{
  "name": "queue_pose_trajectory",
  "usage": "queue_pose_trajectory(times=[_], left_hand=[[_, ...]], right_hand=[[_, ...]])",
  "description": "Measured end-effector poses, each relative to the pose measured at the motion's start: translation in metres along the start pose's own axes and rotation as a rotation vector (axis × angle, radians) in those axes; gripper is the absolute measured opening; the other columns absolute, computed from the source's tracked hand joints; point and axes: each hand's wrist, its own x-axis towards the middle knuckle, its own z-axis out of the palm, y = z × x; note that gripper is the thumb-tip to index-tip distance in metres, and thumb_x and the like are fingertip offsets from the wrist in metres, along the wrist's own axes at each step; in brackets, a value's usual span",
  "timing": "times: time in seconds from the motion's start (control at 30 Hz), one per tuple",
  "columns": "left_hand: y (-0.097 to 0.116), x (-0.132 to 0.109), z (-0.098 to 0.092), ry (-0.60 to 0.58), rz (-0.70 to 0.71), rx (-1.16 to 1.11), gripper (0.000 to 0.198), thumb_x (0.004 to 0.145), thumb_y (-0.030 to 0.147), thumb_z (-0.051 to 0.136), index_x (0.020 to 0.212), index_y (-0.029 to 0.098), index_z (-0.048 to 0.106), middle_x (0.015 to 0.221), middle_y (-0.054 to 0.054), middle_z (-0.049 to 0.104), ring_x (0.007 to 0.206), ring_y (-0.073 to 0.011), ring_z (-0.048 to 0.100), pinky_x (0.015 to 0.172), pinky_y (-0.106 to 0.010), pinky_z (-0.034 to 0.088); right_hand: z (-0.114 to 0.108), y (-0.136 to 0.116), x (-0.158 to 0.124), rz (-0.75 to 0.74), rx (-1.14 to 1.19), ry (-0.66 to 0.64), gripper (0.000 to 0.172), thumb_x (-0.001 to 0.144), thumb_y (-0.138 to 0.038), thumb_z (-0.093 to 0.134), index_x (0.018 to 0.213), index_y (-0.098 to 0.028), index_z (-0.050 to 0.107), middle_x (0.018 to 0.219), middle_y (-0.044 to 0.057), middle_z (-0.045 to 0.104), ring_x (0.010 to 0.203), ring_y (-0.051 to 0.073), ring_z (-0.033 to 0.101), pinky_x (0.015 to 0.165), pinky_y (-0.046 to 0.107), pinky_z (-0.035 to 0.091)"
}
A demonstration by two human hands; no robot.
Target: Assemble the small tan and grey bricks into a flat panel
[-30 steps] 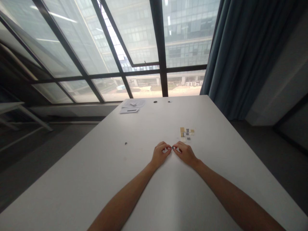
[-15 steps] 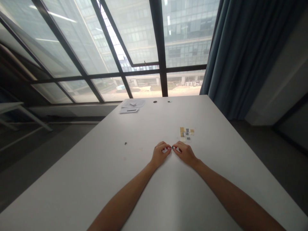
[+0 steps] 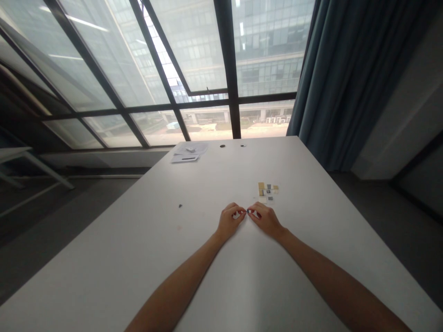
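Observation:
My left hand [image 3: 230, 219] and my right hand [image 3: 266, 218] meet fingertip to fingertip over the white table [image 3: 114, 258]. Between them is a small dark piece [image 3: 248, 211], too tiny to name. Both hands are closed in a pinch, thumb against forefinger, one on each side of that piece. Just beyond the right hand lies a group of small flat items [image 3: 266, 190], some yellowish, some grey or black, some pale. Off to the left of my left hand rests a little dark object [image 3: 180, 206].
Papers [image 3: 188, 151] with a small white item on top lie at the table's far left corner. Two dark round spots [image 3: 222, 146] sit near the far edge. Windows [image 3: 204, 60] stand behind the table, and a blue curtain [image 3: 332, 92] hangs at the right.
The view has shifted very slightly. Both hands hold the same pinch on the small dark piece, with no other clear movement.

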Motion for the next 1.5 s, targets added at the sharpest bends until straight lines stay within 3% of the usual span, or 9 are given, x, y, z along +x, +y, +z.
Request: queue_pose_trajectory(times=[0.27, 0.5, 0.67, 0.83, 0.97, 1.13, 1.5], left_hand=[[-0.002, 0.000, -0.001, 0.000, -0.008, -0.013, 0.012, 0.090, 0.030, 0.066, 0.091, 0.021, 0.075, 0.078, -0.003, 0.063, 0.072, -0.0149, 0.054, 0.065, -0.026, 0.042], [0.001, 0.000, -0.002, 0.033, -0.050, -0.041, 0.029, 0.099, 0.035, 0.051, 0.092, 0.019, 0.074, 0.079, -0.004, 0.062, 0.072, -0.0145, 0.054, 0.065, -0.026, 0.041], [0.003, 0.001, -0.003, 0.035, -0.056, -0.044, 0.034, 0.101, 0.038, 0.048, 0.090, 0.019, 0.075, 0.077, -0.004, 0.061, 0.071, -0.0145, 0.053, 0.066, -0.027, 0.041], [0.001, 0.001, -0.003, 0.031, -0.058, -0.037, 0.036, 0.100, 0.038, 0.047, 0.090, 0.018, 0.075, 0.077, -0.005, 0.062, 0.072, -0.0151, 0.054, 0.065, -0.027, 0.041], [0.000, 0.001, -0.003, 0.040, -0.053, -0.029, 0.034, 0.100, 0.036, 0.048, 0.090, 0.018, 0.075, 0.077, -0.004, 0.061, 0.071, -0.0146, 0.054, 0.065, -0.027, 0.041], [0.001, 0.001, -0.004, 0.043, -0.050, -0.018, 0.034, 0.100, 0.037, 0.048, 0.088, 0.019, 0.074, 0.076, -0.004, 0.061, 0.070, -0.0146, 0.054, 0.065, -0.027, 0.041], [0.000, 0.000, -0.004, 0.054, -0.043, 0.002, 0.033, 0.100, 0.036, 0.048, 0.088, 0.019, 0.074, 0.076, -0.004, 0.060, 0.073, -0.0159, 0.054, 0.069, -0.028, 0.042]], right_hand=[[0.000, 0.000, 0.001, 0.015, 0.007, 0.016, 0.008, 0.089, -0.017, 0.062, 0.093, -0.021, 0.068, 0.084, 0.001, 0.064, 0.065, 0.013, 0.054, 0.064, 0.024, 0.041], [-0.007, -0.005, 0.010, 0.058, 0.018, 0.109, 0.010, 0.088, -0.019, 0.062, 0.096, -0.020, 0.069, 0.082, 0.001, 0.064, 0.061, 0.012, 0.048, 0.062, 0.025, 0.041], [-0.043, 0.003, 0.031, 0.130, 0.032, 0.239, 0.014, 0.087, -0.026, 0.062, 0.096, -0.019, 0.070, 0.081, 0.003, 0.065, 0.060, 0.012, 0.048, 0.062, 0.026, 0.045], [-0.090, 0.029, 0.043, 0.261, -0.019, 0.352, 0.022, 0.083, -0.033, 0.062, 0.093, -0.017, 0.073, 0.083, 0.005, 0.068, 0.062, 0.014, 0.052, 0.061, 0.027, 0.046], [-0.105, 0.061, 0.037, 0.336, -0.077, 0.305, 0.026, 0.080, -0.035, 0.063, 0.093, -0.016, 0.076, 0.083, 0.007, 0.070, 0.063, 0.015, 0.053, 0.062, 0.028, 0.045], [-0.099, 0.091, 0.024, 0.449, -0.160, 0.151, 0.025, 0.078, -0.031, 0.064, 0.092, -0.016, 0.077, 0.077, 0.004, 0.069, 0.064, 0.015, 0.055, 0.062, 0.027, 0.043], [-0.090, 0.097, 0.011, 0.544, -0.209, -0.020, 0.024, 0.075, -0.029, 0.063, 0.091, -0.019, 0.079, 0.070, 0.002, 0.067, 0.066, 0.016, 0.058, 0.064, 0.026, 0.040]])
